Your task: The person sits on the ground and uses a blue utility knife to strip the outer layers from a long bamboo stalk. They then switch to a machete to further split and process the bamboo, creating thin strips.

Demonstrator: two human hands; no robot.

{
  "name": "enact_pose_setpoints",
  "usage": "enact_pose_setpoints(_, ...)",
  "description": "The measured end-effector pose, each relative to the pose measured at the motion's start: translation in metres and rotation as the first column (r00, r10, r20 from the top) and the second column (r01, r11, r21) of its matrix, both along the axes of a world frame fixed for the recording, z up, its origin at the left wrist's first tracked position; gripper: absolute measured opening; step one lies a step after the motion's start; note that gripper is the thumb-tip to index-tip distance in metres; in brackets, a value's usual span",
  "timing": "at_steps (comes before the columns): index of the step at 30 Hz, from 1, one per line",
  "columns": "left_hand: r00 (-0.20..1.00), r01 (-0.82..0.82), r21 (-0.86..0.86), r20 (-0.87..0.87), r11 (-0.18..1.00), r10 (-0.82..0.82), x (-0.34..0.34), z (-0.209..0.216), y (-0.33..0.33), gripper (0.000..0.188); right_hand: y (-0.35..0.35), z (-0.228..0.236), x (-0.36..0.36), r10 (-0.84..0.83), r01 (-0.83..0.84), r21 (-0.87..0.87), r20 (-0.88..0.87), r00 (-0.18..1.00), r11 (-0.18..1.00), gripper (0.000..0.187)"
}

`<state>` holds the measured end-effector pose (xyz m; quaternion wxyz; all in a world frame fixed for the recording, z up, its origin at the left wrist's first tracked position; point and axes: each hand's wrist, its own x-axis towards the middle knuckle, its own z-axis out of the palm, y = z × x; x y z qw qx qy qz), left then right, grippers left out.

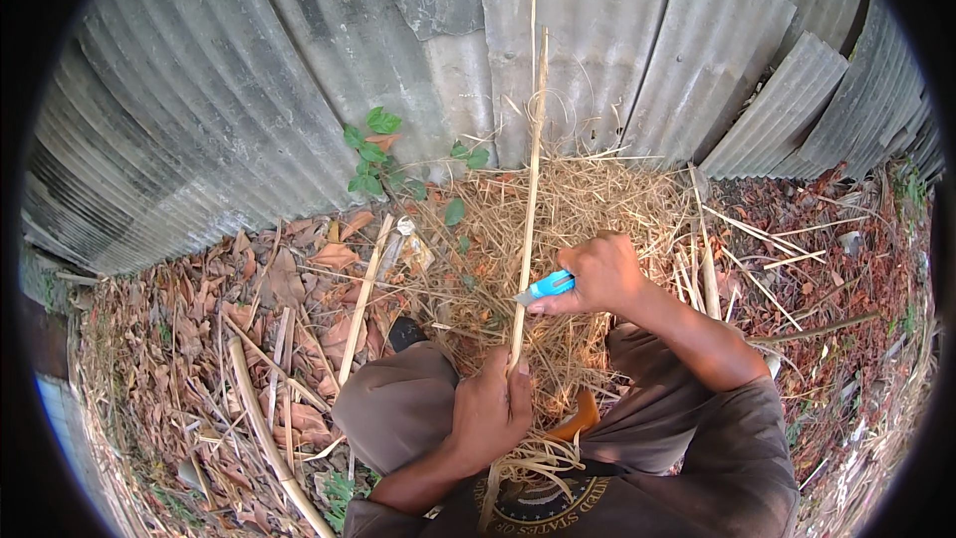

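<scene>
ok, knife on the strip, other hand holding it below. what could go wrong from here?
1. The blade of the blue-handled knife in the right hand meets the bamboo strip just above the left hand; a slip downward could cut its thumb.
2. The long thin strip could split off-line or snap.

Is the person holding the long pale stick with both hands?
No: only the left hand grips the pale stick, while the right hand holds a blue-handled knife with its blade against the stick.

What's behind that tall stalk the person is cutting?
Behind the stalk stands a grey corrugated sheet wall, with a heap of dry straw and a small green plant at its foot. What lies under the straw is covered.
</scene>
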<state>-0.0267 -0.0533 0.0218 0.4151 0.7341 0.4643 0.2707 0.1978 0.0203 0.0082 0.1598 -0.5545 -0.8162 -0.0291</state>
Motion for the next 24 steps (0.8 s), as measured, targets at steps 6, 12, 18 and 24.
enact_pose_setpoints(6,0.997,0.033,0.018,-0.073,0.999,-0.032,0.002,0.0,-0.002,0.014,0.032,-0.01,0.029,-0.202,0.201,-0.023,-0.057,0.978,0.979,0.075)
enact_pose_setpoints(12,0.989,0.103,-0.034,-0.101,0.994,-0.106,-0.004,-0.005,-0.012,0.016,0.039,-0.013,0.043,-0.323,0.311,-0.118,-0.097,0.941,0.943,0.073)
enact_pose_setpoints(18,0.995,0.024,0.121,-0.104,0.992,-0.011,-0.008,-0.008,-0.001,0.012,-0.006,-0.006,-0.001,-0.008,0.005,-0.091,-0.037,0.999,0.996,0.07)
enact_pose_setpoints(24,0.973,0.051,0.07,-0.229,0.996,-0.034,-0.01,-0.006,0.0,0.017,0.018,-0.021,0.012,-0.099,0.099,0.003,-0.001,0.995,0.995,0.073)
